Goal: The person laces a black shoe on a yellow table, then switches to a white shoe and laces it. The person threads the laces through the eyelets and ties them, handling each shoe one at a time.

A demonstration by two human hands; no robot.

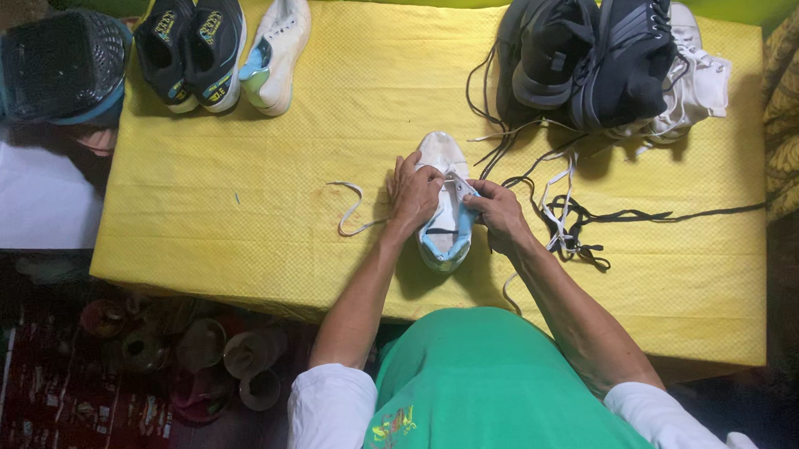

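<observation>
A white sneaker [444,204] with a pale blue lining lies near the middle of the surface [233,169], a little toward the near edge, its toe pointing to the far edge. Both hands are on it. The left hand [413,195] is curled over the shoe's left side, fingers closed down onto the upper. The right hand [497,212] comes in from the right, its fingertips pinched at the lace area by the tongue; what exactly they pinch is too small to tell. A white lace [351,209] trails from the shoe across the cloth to the left.

The surface is covered by a yellow textured cloth and takes up most of the view. Just right of the shoe lies a tangle of loose black and white laces [568,216], one black strand running toward the right edge. At the far right corner is a heap of dark sneakers [591,50] with a white one [697,81] beneath them. At the far left corner stand a pair of black sneakers [191,46] with yellow marks and, beside them, a second white sneaker [276,49].

Beyond the left edge sits a dark mesh basket [61,64]. Below the near edge, on a patterned red floor covering [63,415], is a cluster of small pots and cups [197,353]. The far wall is green.
</observation>
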